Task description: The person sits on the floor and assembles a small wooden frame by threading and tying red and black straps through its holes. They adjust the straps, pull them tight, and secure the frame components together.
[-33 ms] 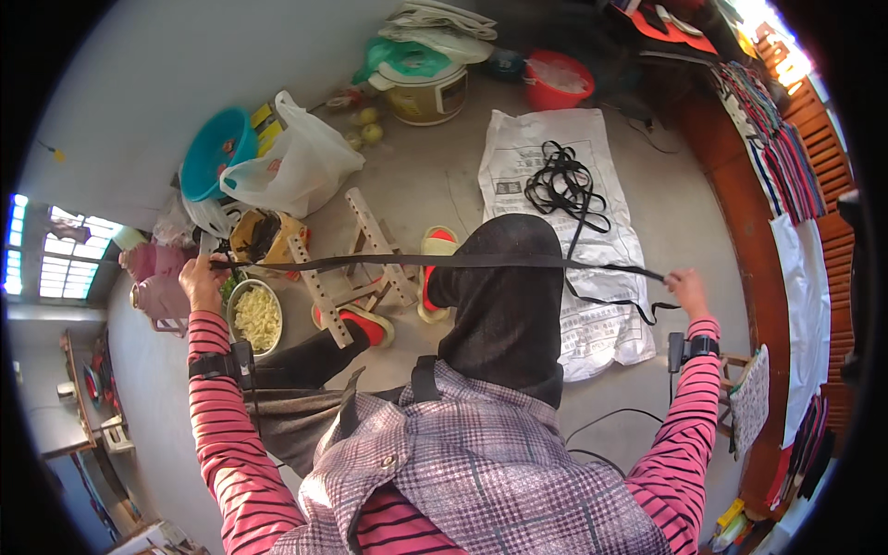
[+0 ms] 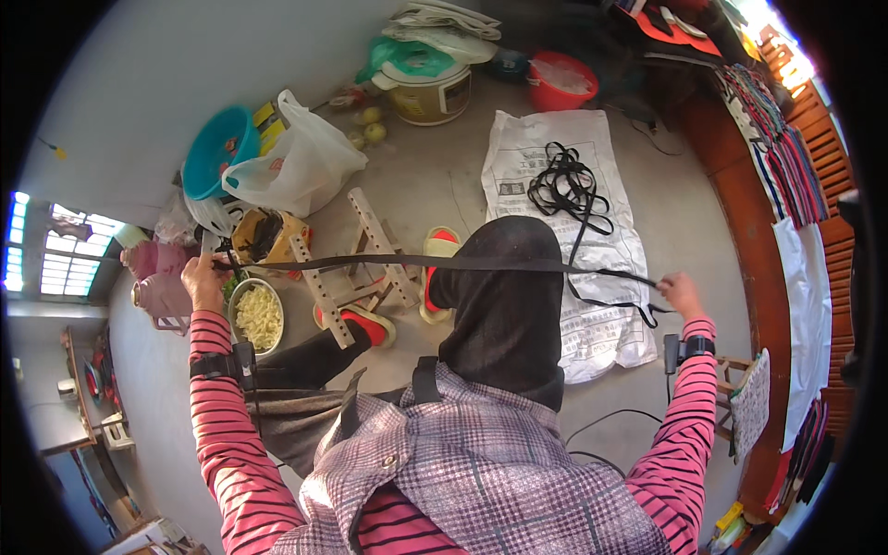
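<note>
A long black strap [image 2: 462, 264] is stretched across my raised knee, from one hand to the other. My left hand [image 2: 202, 282] is closed on its left end, just above a bowl [image 2: 257, 316] of pale chopped pieces. Over to the right, my right hand [image 2: 682, 294] pinches the strap near the edge of a white printed sack [image 2: 601, 324]. Beyond that grip the strap loops back over the sack to a tangled black pile [image 2: 569, 185] lying on it. Beside my feet stands a small frame with hole-pierced bars [image 2: 375, 240].
A white plastic bag [image 2: 301, 176] and a teal basin [image 2: 219, 153] stand at the left. Farther back are a cooker-like pot [image 2: 425, 92] and a red bucket [image 2: 562, 83]. A small stool [image 2: 740, 398] is by my right forearm; folded cloths [image 2: 786, 166] line the right side.
My right hand has shifted slightly left with the strap in it, and the strap sags a little near that hand. My left hand stays nearly in place.
</note>
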A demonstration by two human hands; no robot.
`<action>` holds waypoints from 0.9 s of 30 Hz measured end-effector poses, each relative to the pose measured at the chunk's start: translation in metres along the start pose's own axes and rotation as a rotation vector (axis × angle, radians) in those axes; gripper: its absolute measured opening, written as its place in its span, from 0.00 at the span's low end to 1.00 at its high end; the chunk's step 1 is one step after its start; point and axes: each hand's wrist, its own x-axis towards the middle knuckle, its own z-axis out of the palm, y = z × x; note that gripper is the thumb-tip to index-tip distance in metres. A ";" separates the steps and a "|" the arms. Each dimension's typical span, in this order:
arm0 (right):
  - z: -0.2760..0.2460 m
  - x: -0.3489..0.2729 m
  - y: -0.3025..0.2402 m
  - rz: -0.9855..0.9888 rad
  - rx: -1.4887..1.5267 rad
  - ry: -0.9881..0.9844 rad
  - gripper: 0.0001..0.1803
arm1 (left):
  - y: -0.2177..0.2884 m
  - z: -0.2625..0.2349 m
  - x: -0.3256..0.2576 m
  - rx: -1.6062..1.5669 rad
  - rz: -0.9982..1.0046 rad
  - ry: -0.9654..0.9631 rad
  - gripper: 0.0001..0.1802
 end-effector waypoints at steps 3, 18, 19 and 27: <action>0.050 0.036 -0.021 -0.121 -0.240 -0.128 0.15 | 0.001 0.001 -0.005 0.249 0.027 0.008 0.08; 0.270 0.175 -0.292 -0.533 0.268 -0.101 0.08 | -0.088 0.007 -0.083 0.739 -0.163 -0.220 0.10; 0.279 0.180 -0.303 -0.499 0.251 -0.130 0.08 | -0.087 0.011 -0.084 0.807 -0.164 -0.236 0.10; 0.325 0.193 -0.328 -0.298 0.110 -0.133 0.08 | -0.082 0.038 -0.087 0.793 -0.294 -0.339 0.07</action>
